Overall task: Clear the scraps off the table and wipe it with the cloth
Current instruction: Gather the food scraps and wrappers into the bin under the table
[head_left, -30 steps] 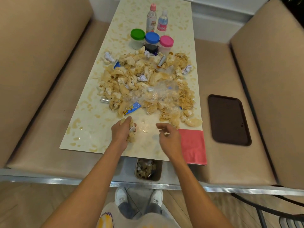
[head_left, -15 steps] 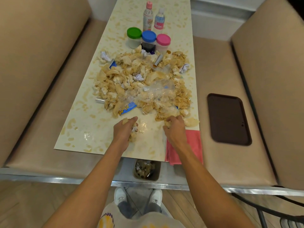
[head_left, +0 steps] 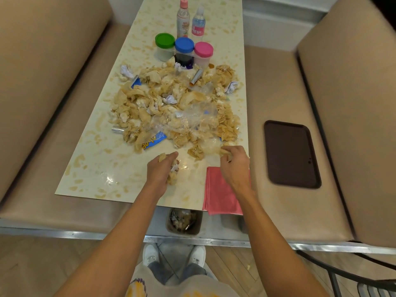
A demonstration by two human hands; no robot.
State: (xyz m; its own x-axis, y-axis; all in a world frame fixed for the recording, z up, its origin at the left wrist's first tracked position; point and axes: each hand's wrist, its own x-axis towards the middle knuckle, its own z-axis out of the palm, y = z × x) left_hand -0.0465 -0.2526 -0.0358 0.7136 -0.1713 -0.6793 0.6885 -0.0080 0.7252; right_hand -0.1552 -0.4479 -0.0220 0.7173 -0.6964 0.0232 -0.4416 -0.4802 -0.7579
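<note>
Moved up from bare tabletop (head_left: 96, 163) a second ago, the right hand (head_left: 234, 166) now curls round a chip (head_left: 224, 151) at the near right corner of the scraps (head_left: 171, 108), wrist over the pink cloth (head_left: 220, 196). Beside it the left hand (head_left: 160, 171) grips a clump (head_left: 173, 179) (chips, crumpled paper). The cloth lies at the tabletop's near right corner.

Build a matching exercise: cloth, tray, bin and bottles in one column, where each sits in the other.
Things:
1. cloth
2. tray
3. bin
4. bottles

Places:
A. on the right seat
B. far end of the table, behind the jars
C. down below the table's near edge
D. near right corner of the table

Pairs: 1-D, 2-A, 3-C, 4-B
</note>
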